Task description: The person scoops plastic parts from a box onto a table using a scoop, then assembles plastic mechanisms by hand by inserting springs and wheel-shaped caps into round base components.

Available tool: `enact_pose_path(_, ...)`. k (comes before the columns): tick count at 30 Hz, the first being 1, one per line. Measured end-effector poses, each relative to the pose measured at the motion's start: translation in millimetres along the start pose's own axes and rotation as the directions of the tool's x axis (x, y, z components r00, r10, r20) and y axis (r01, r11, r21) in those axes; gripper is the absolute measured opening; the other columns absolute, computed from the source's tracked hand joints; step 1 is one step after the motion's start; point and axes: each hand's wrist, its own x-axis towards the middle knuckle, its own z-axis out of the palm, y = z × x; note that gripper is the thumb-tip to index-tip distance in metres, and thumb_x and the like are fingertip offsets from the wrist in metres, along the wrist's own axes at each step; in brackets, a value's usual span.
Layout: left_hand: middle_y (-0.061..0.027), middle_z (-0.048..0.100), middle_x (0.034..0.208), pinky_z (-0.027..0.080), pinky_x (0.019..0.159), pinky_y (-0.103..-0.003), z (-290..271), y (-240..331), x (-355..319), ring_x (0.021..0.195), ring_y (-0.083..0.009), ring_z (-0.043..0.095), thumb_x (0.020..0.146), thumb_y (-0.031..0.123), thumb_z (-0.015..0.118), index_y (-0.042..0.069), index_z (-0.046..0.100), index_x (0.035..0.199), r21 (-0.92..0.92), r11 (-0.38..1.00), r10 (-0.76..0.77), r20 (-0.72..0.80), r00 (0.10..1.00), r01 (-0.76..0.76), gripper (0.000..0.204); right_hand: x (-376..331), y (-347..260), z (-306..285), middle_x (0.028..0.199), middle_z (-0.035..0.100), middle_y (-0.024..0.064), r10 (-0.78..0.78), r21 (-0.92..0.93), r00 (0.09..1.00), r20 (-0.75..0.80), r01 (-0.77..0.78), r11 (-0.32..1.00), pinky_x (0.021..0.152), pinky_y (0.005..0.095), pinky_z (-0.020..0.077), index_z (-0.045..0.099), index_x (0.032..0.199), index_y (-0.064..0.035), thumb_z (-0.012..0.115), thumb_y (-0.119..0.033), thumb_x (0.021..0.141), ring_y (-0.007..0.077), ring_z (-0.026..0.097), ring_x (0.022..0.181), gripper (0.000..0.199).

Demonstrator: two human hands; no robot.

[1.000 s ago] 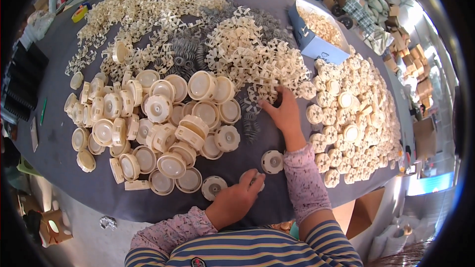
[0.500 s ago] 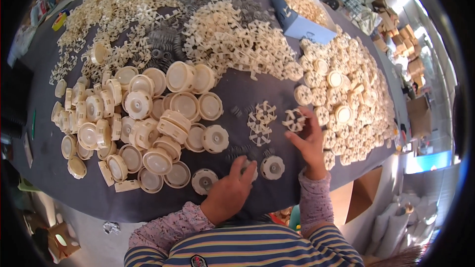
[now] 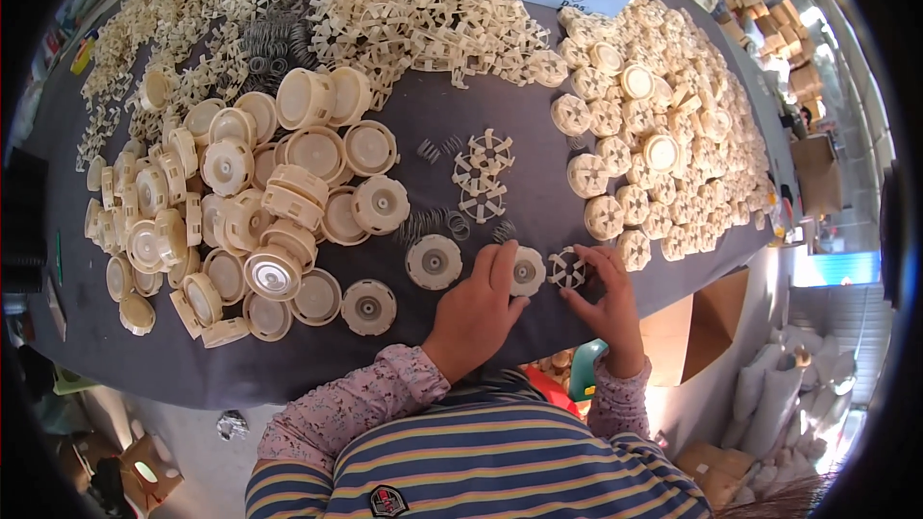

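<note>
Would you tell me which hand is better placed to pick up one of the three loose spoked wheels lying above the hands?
Right, probably: the right hand lies nearer the three spoked wheels, while the left hand rests on a round disc.

Under my left fingers (image 3: 502,264) a cream round cap (image 3: 527,272) lies flat on the grey desk (image 3: 404,115), its dark hub facing up. Just beside it, my right fingers (image 3: 598,264) pinch a cream spoked wheel (image 3: 567,268), lying flat too.
</note>
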Motion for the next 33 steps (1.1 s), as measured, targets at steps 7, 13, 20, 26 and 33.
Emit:
enact_pose_path(7,-0.0163,0.06,0.143,0.06,0.087,-0.043,-14.5,-8.0,-10.6,0.113,-0.0383,0.07,0.085,0.013,0.082,0.006,0.049,0.151,-0.125,0.991,0.048,0.011,0.999,-0.047,0.074,-9.2,1.6,-2.3,0.128,0.065,0.0129,0.003,0.239,1.0,-0.021,0.003,0.971,0.09,0.0325,0.0598,0.069,0.131,-0.0014,0.085,0.004,0.072,0.0231,0.07,0.105,0.061)
enact_pose_path(13,-0.0149,0.059,0.147,0.06,0.085,-0.041,-10.6,-17.6,-3.8,0.106,-0.0346,0.072,0.082,0.015,0.086,0.007,0.047,0.155,-0.129,0.987,0.109,0.058,0.992,-0.101,0.083,4.1,-25.2,-6.6,0.128,0.065,0.0129,-0.23,0.148,0.97,0.081,0.216,0.965,0.085,0.0332,0.0597,0.069,0.133,-0.0031,0.086,-0.001,0.074,0.0225,0.069,0.101,0.062)
enact_pose_path(20,-0.0186,0.06,0.142,0.059,0.083,-0.042,-41.6,-0.9,3.2,0.105,-0.0364,0.071,0.09,0.025,0.082,0.003,0.051,0.15,-0.372,0.91,-0.073,0.293,0.953,0.184,0.071,10.2,-51.2,7.4,0.129,0.064,0.0121,-0.213,0.159,0.96,0.181,0.186,0.97,0.085,0.033,0.0597,0.069,0.135,-0.0034,0.087,-0.003,0.075,0.0233,0.068,0.102,0.062)
enact_pose_path(26,-0.0195,0.062,0.136,0.057,0.091,-0.045,-21.2,-18.9,-1.0,0.111,-0.0407,0.068,0.097,0.027,0.074,0.001,0.055,0.142,-0.406,0.912,0.005,0.135,0.991,0.05,0.056,12.7,-54.1,13.3,0.128,0.064,0.0129,-0.232,0.142,0.956,0.18,0.208,0.968,0.088,0.0342,0.0605,0.068,0.135,-0.0026,0.086,-0.002,0.076,0.0255,0.069,0.107,0.062)
enact_pose_path(33,-0.0129,0.064,0.131,0.056,0.072,-0.033,-10.8,-16.5,2.3,0.078,-0.0226,0.069,0.094,0.011,0.075,0.005,0.063,0.135,-0.324,0.945,0.031,0.004,1.0,-0.028,0.044,12.4,-33.6,0.6,0.127,0.066,0.0141,-0.217,0.036,0.976,0.036,0.216,0.976,0.083,0.0338,0.0595,0.069,0.134,-0.0027,0.086,-0.002,0.072,0.0256,0.069,0.105,0.064)
